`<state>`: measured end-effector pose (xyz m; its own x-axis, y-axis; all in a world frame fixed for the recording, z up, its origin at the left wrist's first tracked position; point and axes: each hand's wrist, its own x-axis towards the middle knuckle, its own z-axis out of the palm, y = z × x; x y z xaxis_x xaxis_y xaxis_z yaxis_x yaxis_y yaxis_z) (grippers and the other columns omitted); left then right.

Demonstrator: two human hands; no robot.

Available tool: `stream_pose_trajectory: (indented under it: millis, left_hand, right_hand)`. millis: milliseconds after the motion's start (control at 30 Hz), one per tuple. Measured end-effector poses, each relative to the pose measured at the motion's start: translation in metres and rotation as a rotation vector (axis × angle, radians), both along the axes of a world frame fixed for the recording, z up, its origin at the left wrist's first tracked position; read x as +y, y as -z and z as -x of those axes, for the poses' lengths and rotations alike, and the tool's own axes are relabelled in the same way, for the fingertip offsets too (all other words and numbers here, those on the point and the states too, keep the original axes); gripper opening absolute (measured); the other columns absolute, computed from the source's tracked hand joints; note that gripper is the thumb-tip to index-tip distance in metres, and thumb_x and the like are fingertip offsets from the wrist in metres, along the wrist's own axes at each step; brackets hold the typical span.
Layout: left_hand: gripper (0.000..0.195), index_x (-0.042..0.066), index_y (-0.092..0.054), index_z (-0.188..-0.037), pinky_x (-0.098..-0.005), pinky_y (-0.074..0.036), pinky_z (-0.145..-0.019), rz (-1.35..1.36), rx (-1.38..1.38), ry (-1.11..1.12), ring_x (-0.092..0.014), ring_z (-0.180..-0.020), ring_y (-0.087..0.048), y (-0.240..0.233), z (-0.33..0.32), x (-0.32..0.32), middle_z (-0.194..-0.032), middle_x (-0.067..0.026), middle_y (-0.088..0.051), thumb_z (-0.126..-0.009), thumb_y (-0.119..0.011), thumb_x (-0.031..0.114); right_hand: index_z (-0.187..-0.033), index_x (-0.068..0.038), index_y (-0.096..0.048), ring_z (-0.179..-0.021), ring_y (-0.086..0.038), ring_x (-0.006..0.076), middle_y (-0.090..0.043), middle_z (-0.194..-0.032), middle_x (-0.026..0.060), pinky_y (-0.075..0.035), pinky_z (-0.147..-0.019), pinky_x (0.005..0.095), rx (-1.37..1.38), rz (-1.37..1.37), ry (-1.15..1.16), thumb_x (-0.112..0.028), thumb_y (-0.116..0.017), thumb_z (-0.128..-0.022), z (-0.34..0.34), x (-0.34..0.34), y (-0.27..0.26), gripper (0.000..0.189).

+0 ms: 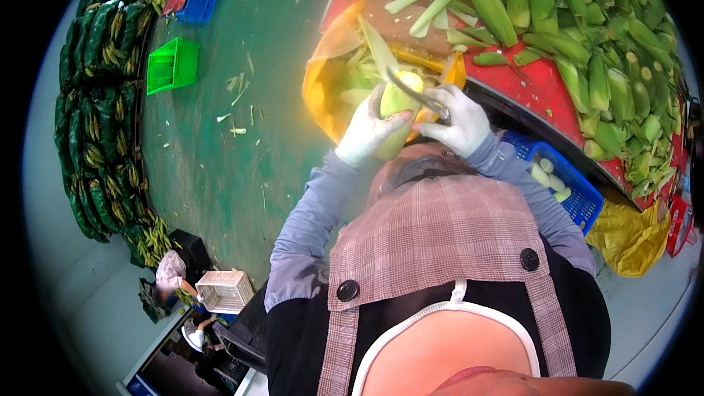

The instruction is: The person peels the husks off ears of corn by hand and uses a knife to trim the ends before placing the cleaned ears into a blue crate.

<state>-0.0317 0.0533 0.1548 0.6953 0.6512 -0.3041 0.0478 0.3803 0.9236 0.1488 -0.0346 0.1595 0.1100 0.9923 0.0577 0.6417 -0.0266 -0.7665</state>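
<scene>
My left hand [363, 129], in a whitish glove, is closed around a pale green vegetable [397, 100], which looks like the peeled stem of a leafy plant or an ear of corn in husk. In my right hand [459, 121], gloved too, is a curved metal blade [410, 89] that crosses the upper end of the vegetable. A strip of pale leaf [378, 47] stands up beside that end. Beneath and beyond my hands, a yellow plastic bag [314, 93] gapes open with green peelings [352, 80] inside. The blade's handle is mostly hidden by my fingers.
Green husk-covered vegetables [542, 0] are heaped on a red surface [511, 74]. A blue basket [577, 192] with pale peeled pieces is at my right, near a yellow sack [630, 236]. Leftward are a green crate [173, 66], stacked full bags [102, 121] and, lower, people beside a pale crate [225, 291].
</scene>
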Motion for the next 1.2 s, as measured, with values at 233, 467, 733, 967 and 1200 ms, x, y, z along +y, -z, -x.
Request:
stream_pose_trajectory:
  millis: [233,467,733,967,1200]
  left_hand:
    - [0.062,0.002,-0.043,-0.126,-0.0321,-0.037,-0.097,-0.135,0.110,-0.006,-0.018,-0.108,-0.049,0.000,0.024,-0.014,-0.115,-0.0073,-0.054,-0.079,-0.071,0.033]
    - [0.059,0.000,-0.045,-0.125,-0.0297,-0.039,-0.093,0.057,0.042,-0.086,-0.015,-0.104,-0.050,0.009,0.030,-0.027,-0.113,-0.0063,-0.055,-0.079,-0.070,0.027]
    - [0.069,-0.001,-0.043,-0.126,-0.0285,-0.040,-0.093,-0.031,0.034,-0.011,-0.017,-0.105,-0.053,0.009,0.033,-0.029,-0.115,-0.0074,-0.056,-0.076,-0.073,0.037]
    - [0.080,-0.003,-0.043,-0.124,-0.0288,-0.044,-0.090,-0.069,0.153,-0.034,-0.016,-0.103,-0.056,-0.001,0.034,-0.034,-0.114,-0.0091,-0.057,-0.070,-0.077,0.045]
    - [0.060,0.004,-0.043,-0.129,-0.0334,-0.044,-0.092,0.319,-0.105,-0.300,-0.018,-0.107,-0.053,-0.005,-0.003,0.006,-0.119,-0.0090,-0.053,-0.091,-0.046,0.051]
  right_hand:
    - [-0.098,-0.014,-0.062,-0.071,-0.063,0.0266,-0.061,-0.084,0.0079,-0.051,-0.061,0.0377,-0.253,0.154,-0.227,-0.032,-0.062,-0.079,0.008,-0.003,0.011,0.026]
    - [-0.089,-0.013,-0.062,-0.067,-0.063,0.0277,-0.061,-0.075,0.0084,-0.051,-0.059,0.0398,-0.247,0.202,-0.243,-0.029,-0.060,-0.080,0.014,-0.003,0.014,0.019]
    - [-0.088,-0.013,-0.060,-0.066,-0.063,0.0261,-0.060,-0.075,0.0075,-0.050,-0.058,0.0383,-0.327,0.181,-0.251,-0.026,-0.059,-0.081,0.017,-0.003,0.009,0.015]
    - [-0.095,-0.012,-0.061,-0.070,-0.062,0.0263,-0.063,-0.085,0.0085,-0.050,-0.060,0.0352,-0.227,0.135,-0.258,-0.018,-0.061,-0.079,0.022,-0.006,0.006,0.017]
    - [-0.116,0.002,-0.054,-0.090,-0.062,0.0176,-0.064,-0.101,0.0140,-0.049,-0.079,0.0284,0.629,0.292,0.125,-0.037,-0.069,-0.079,0.023,0.005,0.048,0.056]
